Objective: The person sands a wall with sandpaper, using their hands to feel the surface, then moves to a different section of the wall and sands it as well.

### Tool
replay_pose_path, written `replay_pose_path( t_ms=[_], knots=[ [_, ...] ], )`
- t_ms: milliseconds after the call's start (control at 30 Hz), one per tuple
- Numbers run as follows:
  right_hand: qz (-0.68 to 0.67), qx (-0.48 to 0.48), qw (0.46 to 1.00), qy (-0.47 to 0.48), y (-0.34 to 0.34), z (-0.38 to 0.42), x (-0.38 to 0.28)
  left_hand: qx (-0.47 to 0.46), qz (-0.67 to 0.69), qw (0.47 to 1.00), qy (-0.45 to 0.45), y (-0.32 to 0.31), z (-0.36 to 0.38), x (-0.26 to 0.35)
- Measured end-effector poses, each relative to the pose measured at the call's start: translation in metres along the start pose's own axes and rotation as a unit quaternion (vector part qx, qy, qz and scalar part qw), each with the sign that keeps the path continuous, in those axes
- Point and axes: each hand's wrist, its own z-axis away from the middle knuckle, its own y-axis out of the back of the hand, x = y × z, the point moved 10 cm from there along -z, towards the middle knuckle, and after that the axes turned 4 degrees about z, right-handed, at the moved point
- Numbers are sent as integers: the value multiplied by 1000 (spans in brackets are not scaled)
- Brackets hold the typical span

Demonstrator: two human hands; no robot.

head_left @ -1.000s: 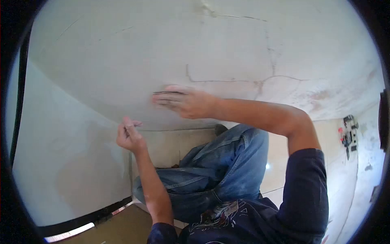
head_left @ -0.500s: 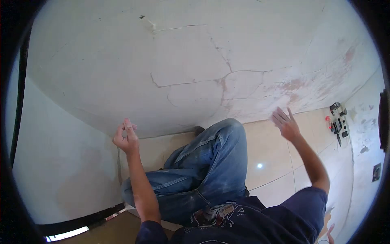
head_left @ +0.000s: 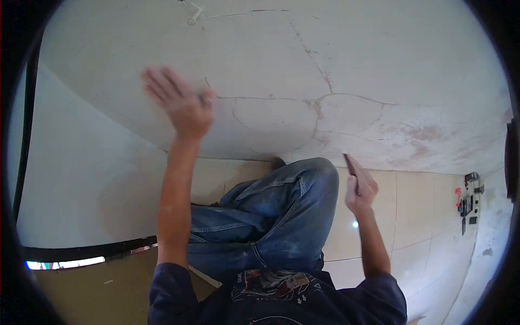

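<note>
My left hand (head_left: 184, 108) is raised in front of the cracked wall (head_left: 260, 59), palm hidden, with its fingers stretched out and blurred by motion. Nothing shows in it. Lower and to the right, my right hand (head_left: 362, 192) is turned on edge beside my right knee. Its thumb lies against a thin, flat, brownish piece with a dark edge (head_left: 352, 163), which points up and left along the fingers. What that piece is, I cannot make out for certain. Cracks and rough pinkish patches mark the pale wall near both hands.
My bent legs in dusty jeans (head_left: 281, 211) rest on the tiled floor (head_left: 368, 233) close to the wall's foot. Several small dark objects and a red one (head_left: 458, 192) lie at the far right corner. A dark bar (head_left: 92, 250) crosses the lower left.
My left hand has risen up the wall and its curled fingers have straightened. My right hand has dropped left toward my knee and turned on edge. The view has shifted left.
</note>
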Motion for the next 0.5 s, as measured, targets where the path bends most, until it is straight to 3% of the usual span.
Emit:
replay_pose_path(
  t_ms=[33, 100, 167, 233, 333, 433, 500],
  knots=[
    [-26, 7, 999, 22, -13, -18, -23, 12, 0, 1000, -25, -13, 19, 9],
    [-92, 8, 993, 68, -48, -44, -60, -96, -1, 992, -76, -47, 87, 12],
    [-167, -24, 981, 97, -84, -55, -94, -325, -36, 941, -88, -73, 184, 3],
    [-226, -58, 964, 126, -116, -62, -120, -426, -7, 895, -134, -51, 223, 12],
    [-277, -91, 946, 143, -152, -48, -136, -522, 46, 850, -49, -30, 240, -12],
    [-292, -136, 942, 93, -176, -31, -122, -368, 70, 923, -83, 5, 166, -21],
    [-292, -151, 944, 26, -184, -24, -106, -180, 36, 981, -68, 37, 100, -25]
  ],
)
